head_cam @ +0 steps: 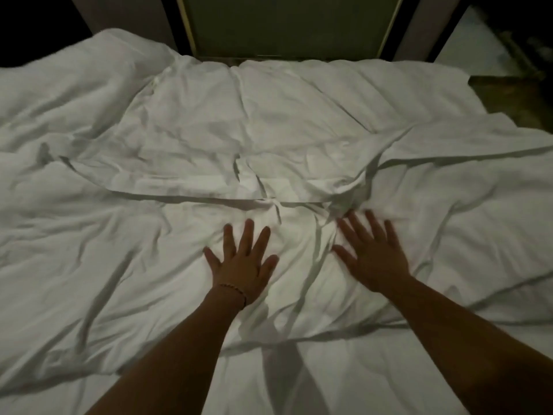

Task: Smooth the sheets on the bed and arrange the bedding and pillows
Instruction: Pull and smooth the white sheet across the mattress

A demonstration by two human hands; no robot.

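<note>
A white, heavily wrinkled duvet (119, 265) covers most of the bed. A second white layer (233, 130) lies folded over it farther back, its edge running across the middle. Below the duvet's near edge the flat white sheet (344, 369) shows. My left hand (242, 262) lies flat on the duvet with fingers spread, a thin bracelet on the wrist. My right hand (374, 253) also presses flat on the duvet, fingers spread, just before a bunched fold (344, 190). A puffed white mound, perhaps a pillow (98, 55), sits at the back left.
A dark panel with a light frame (287, 25) stands behind the bed. Dark floor (514, 97) shows past the bed's right edge, with a pale surface (469, 46) beyond it. The room is dim.
</note>
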